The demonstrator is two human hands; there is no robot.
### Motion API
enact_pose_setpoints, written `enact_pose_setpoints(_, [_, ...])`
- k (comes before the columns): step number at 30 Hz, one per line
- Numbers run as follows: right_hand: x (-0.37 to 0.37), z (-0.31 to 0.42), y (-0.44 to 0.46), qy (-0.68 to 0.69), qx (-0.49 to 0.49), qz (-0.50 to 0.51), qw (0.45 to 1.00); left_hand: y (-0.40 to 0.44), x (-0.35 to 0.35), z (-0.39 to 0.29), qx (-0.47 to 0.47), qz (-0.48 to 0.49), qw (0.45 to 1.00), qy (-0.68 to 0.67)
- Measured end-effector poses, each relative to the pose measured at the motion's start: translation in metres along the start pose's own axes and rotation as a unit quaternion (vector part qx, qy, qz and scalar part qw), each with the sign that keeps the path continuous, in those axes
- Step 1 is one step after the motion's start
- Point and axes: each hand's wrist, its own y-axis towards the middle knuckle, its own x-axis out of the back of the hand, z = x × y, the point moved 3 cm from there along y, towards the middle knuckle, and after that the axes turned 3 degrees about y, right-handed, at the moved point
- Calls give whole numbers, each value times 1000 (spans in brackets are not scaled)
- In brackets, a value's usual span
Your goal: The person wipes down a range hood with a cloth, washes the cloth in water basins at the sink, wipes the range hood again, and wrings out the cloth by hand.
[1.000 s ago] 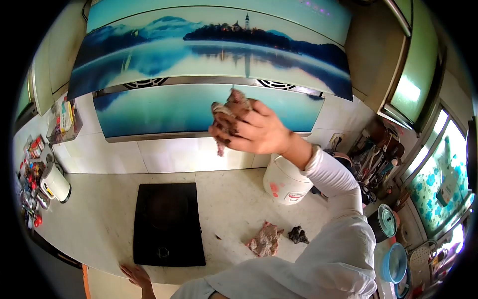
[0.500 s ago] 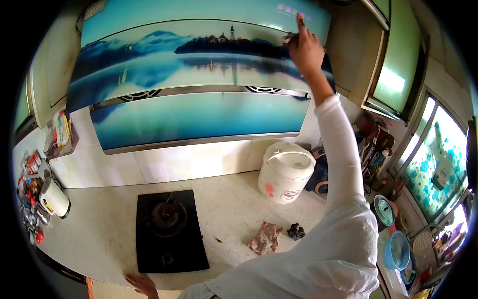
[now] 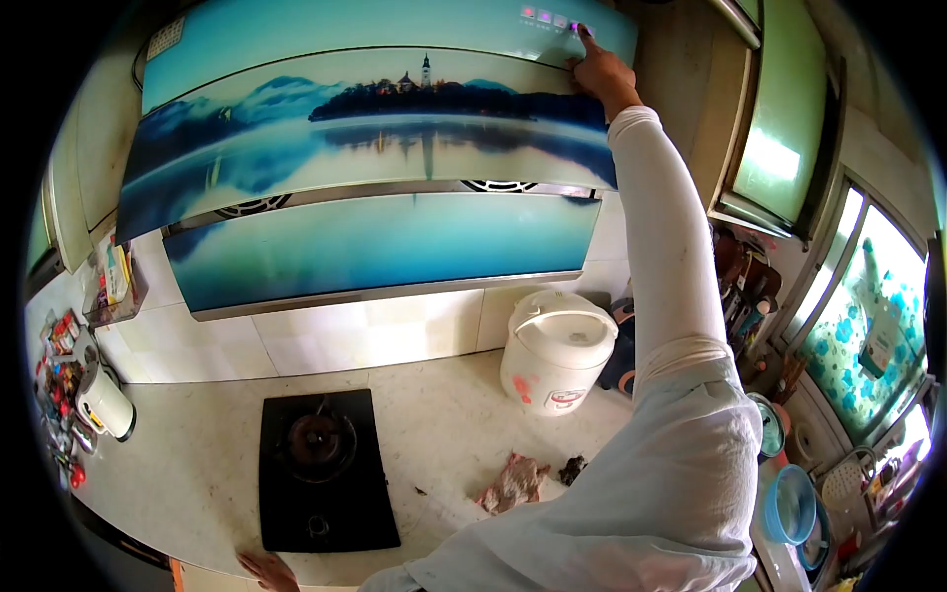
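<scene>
My right hand (image 3: 604, 75) is raised to the range hood (image 3: 395, 148), its index fingertip at a lit purple button on the upper right panel. The other fingers are curled, and what they hold, if anything, is hidden. Low in the view, my left hand (image 3: 266, 569) rests at the counter's front edge with its fingers apart. Near it is a black single-burner stove (image 3: 330, 498). A crumpled pinkish-brown cloth (image 3: 515, 483) lies on the counter (image 3: 434, 424) beside a small dark clump (image 3: 572, 470), both partly behind my right sleeve.
A white rice cooker (image 3: 557, 355) stands against the tiled wall. At the left are a white kettle (image 3: 105, 403) and a wall basket (image 3: 116, 286). A green cabinet (image 3: 784, 128) juts out at the upper right. A blue basin (image 3: 790, 505) sits at the lower right.
My right hand has risen from before the hood's lower panel to its buttons. The brown cloth it held earlier no longer shows in it. The view has shifted, while my left hand stays by the edge.
</scene>
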Motion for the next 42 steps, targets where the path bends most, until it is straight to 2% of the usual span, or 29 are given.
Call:
enact_pose_setpoints(1, [-1,0,2,-11,3,-10,1000,-3,13,-5,16,49,999,11])
enact_pose_setpoints(4, [-4,0,5,-21,27,-26,999,-8,39,-16,32,106,994,19])
enact_pose_setpoints(7, [1,-1,3,-1,-8,9,1000,-9,43,-19,44,111,993,15])
enact_pose_setpoints(14, [7,-6,-5,-3,-7,-36,999,-7,36,-16,34,95,995,5])
enact_pose_setpoints(16, [7,-7,-6,-11,-13,-30,999,-4,33,-14,18,54,998,-16])
enact_pose_setpoints(20, [7,-3,-8,-14,-5,-19,1000,-9,45,-17,31,86,996,-23])
enact_pose_setpoints(22, [17,10,-21,45,-10,-83,995,-8,34,-12,24,69,997,-35])
enact_pose_setpoints(23, [19,16,-29,44,-10,-79,996,-7,30,-10,24,72,997,-31])
enact_pose_setpoints(25, [36,33,-49,102,113,-209,966,-5,39,-17,41,84,996,17])
enact_pose_setpoints(26, [28,49,-60,130,149,-237,951,-12,49,-18,68,90,993,-38])
enact_pose_setpoints(27, [52,60,-92,177,292,-352,871,-7,48,-20,72,105,991,-38])
enact_pose_setpoints(29, [29,88,-138,207,436,-405,777,-5,11,-12,24,37,998,-41])
enact_pose_setpoints(31, [33,111,-178,249,553,-316,729,-5,33,-16,36,84,996,-16])
enact_pose_setpoints(32, [17,136,-194,259,610,-135,737,-14,24,-19,44,79,996,-24])
enact_pose_setpoints(34, [-26,148,-253,248,647,-25,720,-4,28,-12,15,57,998,-13])
enact_pose_setpoints(35, [-53,162,-261,229,680,-133,684,-3,15,-43,21,44,998,-45])
enact_pose_setpoints(36, [-71,159,-277,243,672,-117,689,-7,34,-21,31,69,997,-34])
enact_pose_setpoints(38, [-103,172,-262,217,664,-75,711,-10,20,-38,38,58,996,-61])
enact_pose_setpoints(39, [-109,172,-269,231,656,-60,716,-8,30,-18,27,56,997,-49])
enact_pose_setpoints(40, [-114,174,-262,244,628,-83,735,-7,37,-13,32,58,997,-41])
enact_pose_setpoints(41, [-119,184,-239,241,617,-121,739,-11,27,-43,43,64,995,-70])
enact_pose_setpoints(42, [-128,185,-257,268,612,-112,736,-8,45,-15,33,68,996,-49])
